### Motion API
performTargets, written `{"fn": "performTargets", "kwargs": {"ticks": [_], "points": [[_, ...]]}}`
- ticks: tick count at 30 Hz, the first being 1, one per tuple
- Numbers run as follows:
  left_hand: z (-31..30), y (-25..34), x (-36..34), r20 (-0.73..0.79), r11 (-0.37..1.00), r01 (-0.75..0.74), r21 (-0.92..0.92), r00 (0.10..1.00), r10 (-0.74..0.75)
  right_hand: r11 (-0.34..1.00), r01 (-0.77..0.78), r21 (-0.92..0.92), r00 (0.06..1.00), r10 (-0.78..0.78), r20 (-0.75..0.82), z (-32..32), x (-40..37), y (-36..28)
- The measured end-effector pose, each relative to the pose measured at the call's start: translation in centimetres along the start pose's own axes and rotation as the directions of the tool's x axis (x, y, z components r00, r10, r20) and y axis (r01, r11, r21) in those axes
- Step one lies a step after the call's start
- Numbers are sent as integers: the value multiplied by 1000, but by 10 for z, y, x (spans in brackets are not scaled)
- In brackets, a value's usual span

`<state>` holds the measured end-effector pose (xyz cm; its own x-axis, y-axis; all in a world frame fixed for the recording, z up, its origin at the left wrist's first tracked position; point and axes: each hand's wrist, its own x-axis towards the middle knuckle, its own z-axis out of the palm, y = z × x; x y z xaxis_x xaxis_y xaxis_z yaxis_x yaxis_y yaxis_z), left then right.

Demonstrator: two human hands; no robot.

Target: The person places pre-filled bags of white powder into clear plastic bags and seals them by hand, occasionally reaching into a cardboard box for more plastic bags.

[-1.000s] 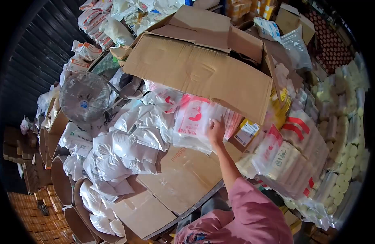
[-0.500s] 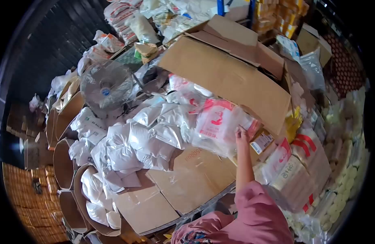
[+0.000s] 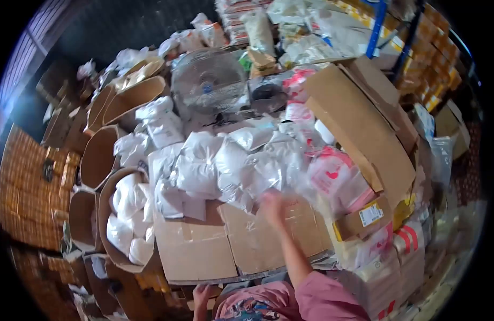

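Note:
My right hand [image 3: 272, 206] is smeared by motion above the cardboard-covered table [image 3: 273, 235]. Its fingers look closed, and a blurred, see-through plastic bag [image 3: 307, 191] seems to trail from them to the right. Beyond that hand lie several filled white plastic bags [image 3: 204, 166], knotted or folded, in a heap. To its right is a stack of clear bags with red print [image 3: 332, 174], against a large cardboard box. Low at the table's front edge, my left hand [image 3: 202, 293] is curled closed; anything inside it is hidden.
A large open carton [image 3: 364, 128] leans at the right, with a small labelled box [image 3: 362, 216] below it. Open cardboard drums [image 3: 99, 155] stand on the left, one holding white bags [image 3: 132, 214]. A fan [image 3: 208, 80] sits behind the heap. Wrapped packs [image 3: 389, 267] are piled at right.
My right hand has left the stack of printed bags and moved left across the table, apparently drawing a clear bag. My left hand has come into view. The camera view has turned left.

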<state>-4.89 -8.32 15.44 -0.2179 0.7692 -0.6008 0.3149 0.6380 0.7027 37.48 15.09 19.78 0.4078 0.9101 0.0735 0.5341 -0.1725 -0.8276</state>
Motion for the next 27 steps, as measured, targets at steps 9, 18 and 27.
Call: {"fn": "performTargets", "kwargs": {"ticks": [9, 18, 27], "points": [[15, 122, 1, -258, 948, -155, -279, 963, 82, 990, -9, 144, 846, -70, 529, 143, -226, -137], [-5, 140, 8, -97, 888, -217, -406, 976, 194, 998, 22, 63, 909, -46, 415, 105, -237, -174], [-52, 162, 10, 158, 852, -319, -414, 897, 413, 985, -100, 144, 909, 31, 415, 92, -236, -233]]}}
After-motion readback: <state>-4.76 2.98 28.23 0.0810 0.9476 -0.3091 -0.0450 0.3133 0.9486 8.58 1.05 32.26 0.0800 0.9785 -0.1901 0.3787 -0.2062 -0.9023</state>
